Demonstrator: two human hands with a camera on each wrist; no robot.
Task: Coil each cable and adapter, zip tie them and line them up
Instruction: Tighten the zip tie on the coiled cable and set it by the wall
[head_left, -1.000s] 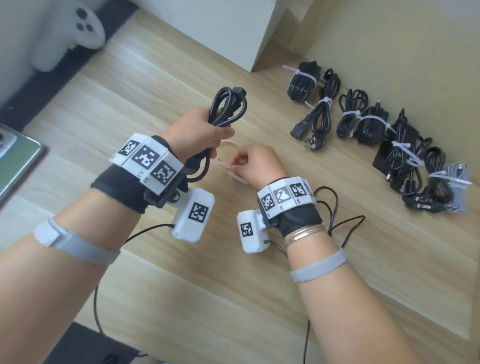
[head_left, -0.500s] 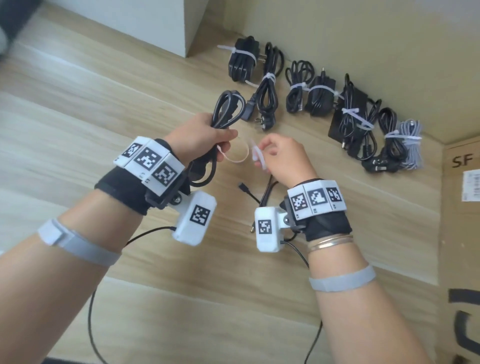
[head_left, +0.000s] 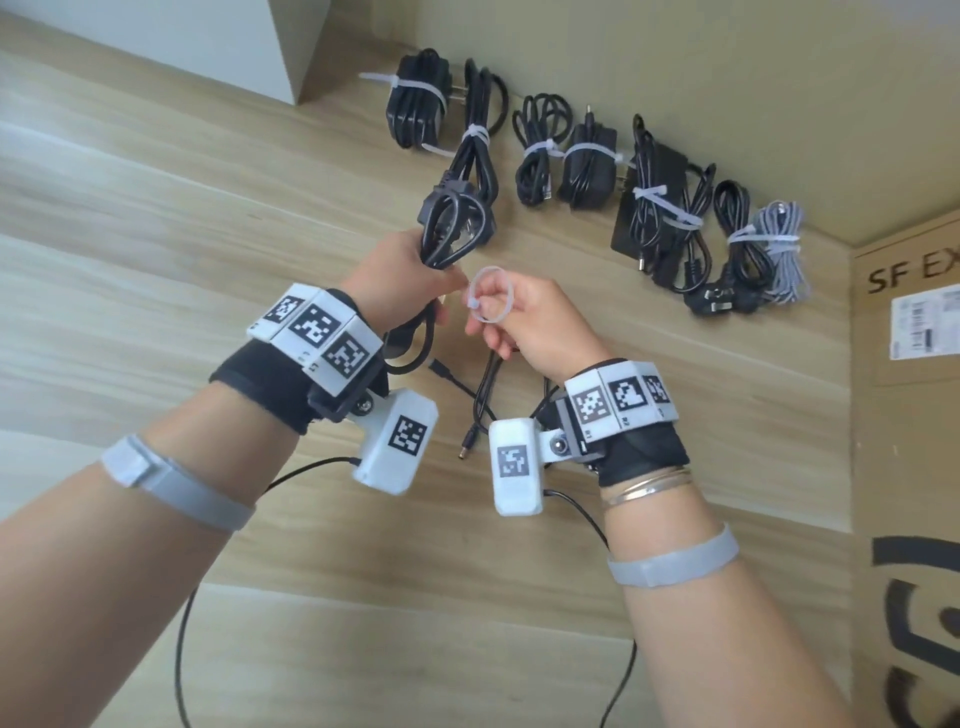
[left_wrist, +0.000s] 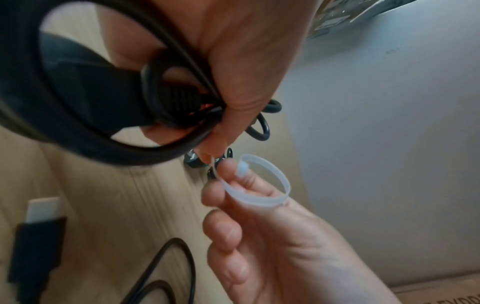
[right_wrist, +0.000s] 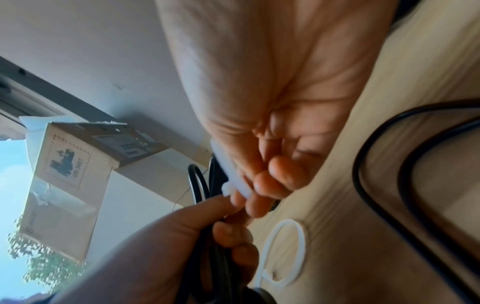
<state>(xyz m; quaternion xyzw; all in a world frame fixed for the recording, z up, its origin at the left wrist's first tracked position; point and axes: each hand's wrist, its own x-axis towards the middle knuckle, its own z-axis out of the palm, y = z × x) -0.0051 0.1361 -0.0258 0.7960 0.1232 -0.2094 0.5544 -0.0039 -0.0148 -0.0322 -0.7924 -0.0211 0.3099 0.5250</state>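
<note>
Centre frame: left hand (head_left: 400, 280) grips a coiled black cable (head_left: 451, 228); right hand (head_left: 524, 325) pinches a looped white zip tie (head_left: 491, 301) beside it.

A translucent white plastic zip tie (head_left: 491, 295), smooth and slightly glossy, loops between the hands. The coiled cable (head_left: 453, 223) in the left hand (head_left: 402, 283) has black rubbery, faintly shiny sheathing. Below the hands, the table (head_left: 156, 208) shows pale matt wood grain.
</note>
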